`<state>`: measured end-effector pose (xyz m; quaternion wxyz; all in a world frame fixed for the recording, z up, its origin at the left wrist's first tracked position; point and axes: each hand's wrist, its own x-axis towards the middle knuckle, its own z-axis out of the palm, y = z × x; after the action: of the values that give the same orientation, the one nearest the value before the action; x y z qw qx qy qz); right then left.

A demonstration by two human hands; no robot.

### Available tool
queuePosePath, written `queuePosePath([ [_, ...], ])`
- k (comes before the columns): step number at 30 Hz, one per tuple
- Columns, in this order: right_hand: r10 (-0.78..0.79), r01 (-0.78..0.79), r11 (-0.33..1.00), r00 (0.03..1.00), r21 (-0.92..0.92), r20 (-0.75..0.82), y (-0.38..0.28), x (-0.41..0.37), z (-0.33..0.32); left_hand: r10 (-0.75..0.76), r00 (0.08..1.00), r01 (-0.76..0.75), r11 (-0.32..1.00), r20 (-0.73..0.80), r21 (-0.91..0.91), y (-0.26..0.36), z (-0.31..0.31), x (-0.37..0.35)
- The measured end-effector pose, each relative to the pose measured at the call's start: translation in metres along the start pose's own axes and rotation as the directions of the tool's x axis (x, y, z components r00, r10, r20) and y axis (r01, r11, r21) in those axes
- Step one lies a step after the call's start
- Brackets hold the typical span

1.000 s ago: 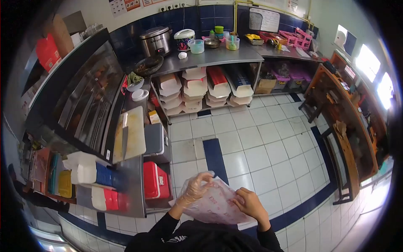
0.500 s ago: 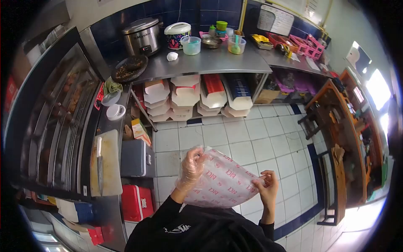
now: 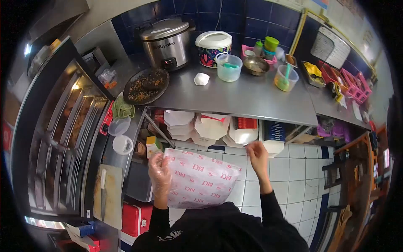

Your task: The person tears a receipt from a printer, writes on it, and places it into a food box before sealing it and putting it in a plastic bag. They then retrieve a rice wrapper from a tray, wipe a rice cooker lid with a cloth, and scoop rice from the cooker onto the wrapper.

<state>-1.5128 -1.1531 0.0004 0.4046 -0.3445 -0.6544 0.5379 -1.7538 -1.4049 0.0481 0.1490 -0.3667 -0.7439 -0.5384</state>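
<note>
A white sheet of wrapping paper (image 3: 201, 179) with pink printing hangs in front of my body. My left hand (image 3: 160, 173), in a clear plastic glove, pinches its upper left edge. My bare right hand (image 3: 257, 154) is raised beyond the paper's right edge and no longer touches it; its fingers are curled together, and nothing shows in them. Ahead on the steel counter (image 3: 235, 98) a crumpled white lump (image 3: 202, 79) lies beside a clear tub (image 3: 229, 68) with green contents.
A rice cooker (image 3: 166, 44), a floral container (image 3: 213, 50) and a dark pan (image 3: 146, 86) stand on the counter. Folded boxes (image 3: 212, 126) are stacked below. At left, a knife (image 3: 103, 193) rests on a cutting board (image 3: 114, 201) beside a glass display case (image 3: 63, 126).
My right hand has let go of the paper and moved up. My left hand, still on the paper, has moved left. The view has come closer to the counter.
</note>
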Motion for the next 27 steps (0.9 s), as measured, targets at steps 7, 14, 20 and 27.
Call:
queuePosePath([
  [7,-0.358,0.504,0.787,0.842,-0.355,0.403,0.020,0.270,0.168,0.019,0.997,-0.003,0.981,-0.080,0.193,-0.087,0.075,0.077],
  [14,-0.214,0.588,0.333,0.809,-0.738,0.548,0.129,0.441,0.307,-0.116,0.972,0.076,0.977,0.203,0.198,-0.172,0.220,0.223],
  [20,-0.211,0.575,0.348,0.817,-0.740,0.536,0.161,0.445,0.271,-0.206,0.900,0.114,0.962,0.385,0.248,-0.223,0.305,0.318],
  [27,0.022,0.094,0.306,0.994,-0.947,0.106,0.156,0.398,0.144,-0.344,0.849,0.223,0.922,0.401,0.318,-0.252,0.355,0.344],
])
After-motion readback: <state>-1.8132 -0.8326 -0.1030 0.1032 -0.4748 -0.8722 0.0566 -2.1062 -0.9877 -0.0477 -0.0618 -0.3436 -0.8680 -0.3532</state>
